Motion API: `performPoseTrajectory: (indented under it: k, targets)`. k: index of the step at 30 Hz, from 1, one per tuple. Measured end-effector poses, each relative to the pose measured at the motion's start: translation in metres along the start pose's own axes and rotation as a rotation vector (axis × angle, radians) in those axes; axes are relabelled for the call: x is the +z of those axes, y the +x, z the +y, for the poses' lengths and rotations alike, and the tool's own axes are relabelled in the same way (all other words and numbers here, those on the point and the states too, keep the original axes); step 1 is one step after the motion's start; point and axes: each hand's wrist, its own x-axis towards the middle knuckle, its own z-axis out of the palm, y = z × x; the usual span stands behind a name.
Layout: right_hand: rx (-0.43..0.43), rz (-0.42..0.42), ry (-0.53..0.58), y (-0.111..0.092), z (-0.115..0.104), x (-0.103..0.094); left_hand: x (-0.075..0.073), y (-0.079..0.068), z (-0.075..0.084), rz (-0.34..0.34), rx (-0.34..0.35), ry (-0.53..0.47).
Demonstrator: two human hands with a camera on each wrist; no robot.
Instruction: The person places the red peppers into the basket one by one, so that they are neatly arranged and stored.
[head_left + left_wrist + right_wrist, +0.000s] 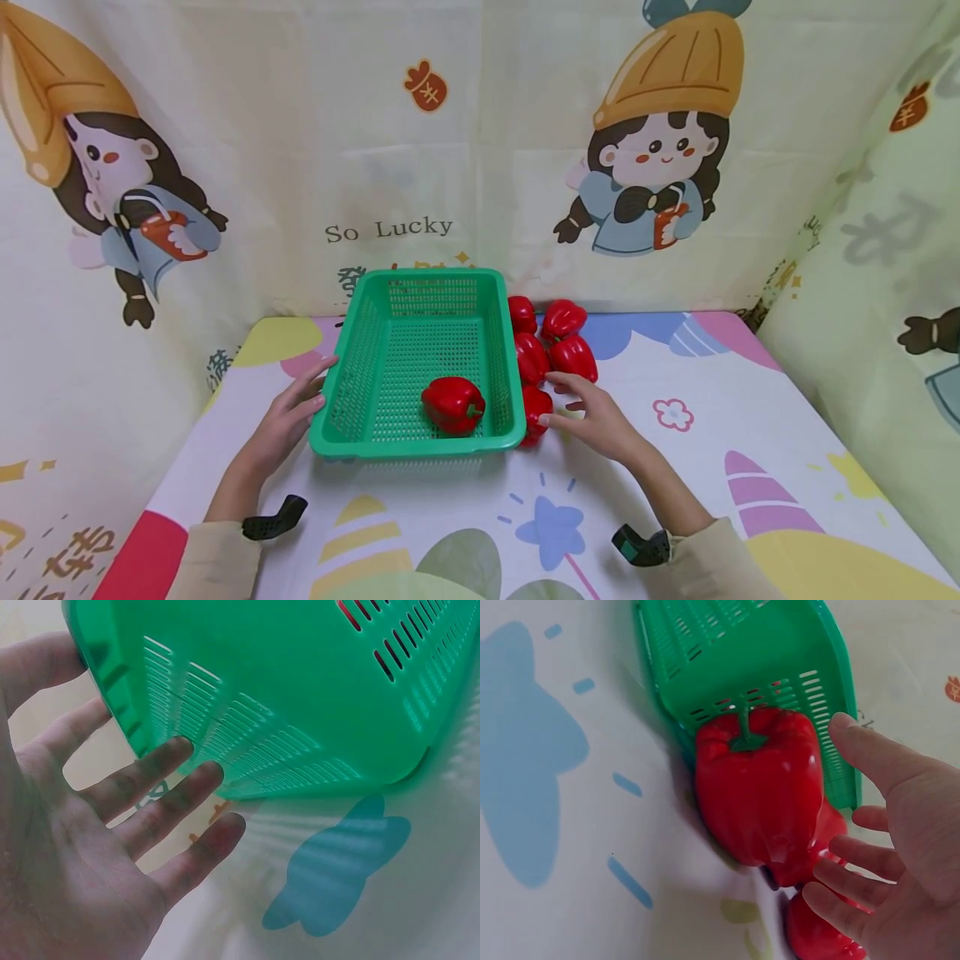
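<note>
A green plastic basket [420, 450] with slotted walls stands on the table, with one red bell pepper [452, 406] lying in its near right part. My left hand [281, 421] is at the basket's left side, fingers spread and loosely extended, fingertips right at the wall and rim. To the right of the basket, my right hand [596, 421] reaches toward a red bell pepper [761, 795] that lies close against the basket wall. Its thumb and fingers are apart around that pepper's right side, and nothing is gripped. In the right wrist view the pepper's green stem points toward the basket.
Several more red bell peppers [573, 358] lie in a cluster along the basket's right side, toward the back. A patterned cloth [667, 467] covers the table. A printed curtain [480, 183] hangs behind it and at both sides.
</note>
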Motion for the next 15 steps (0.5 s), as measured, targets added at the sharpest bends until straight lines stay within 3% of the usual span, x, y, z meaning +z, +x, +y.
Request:
performPoseTrajectory:
  k: [15]
  targets:
    - [0.011,-0.004,0.010,0.0026,0.0026,0.0069,-0.0006,0.0005,-0.0006,0.003,-0.009,0.004]
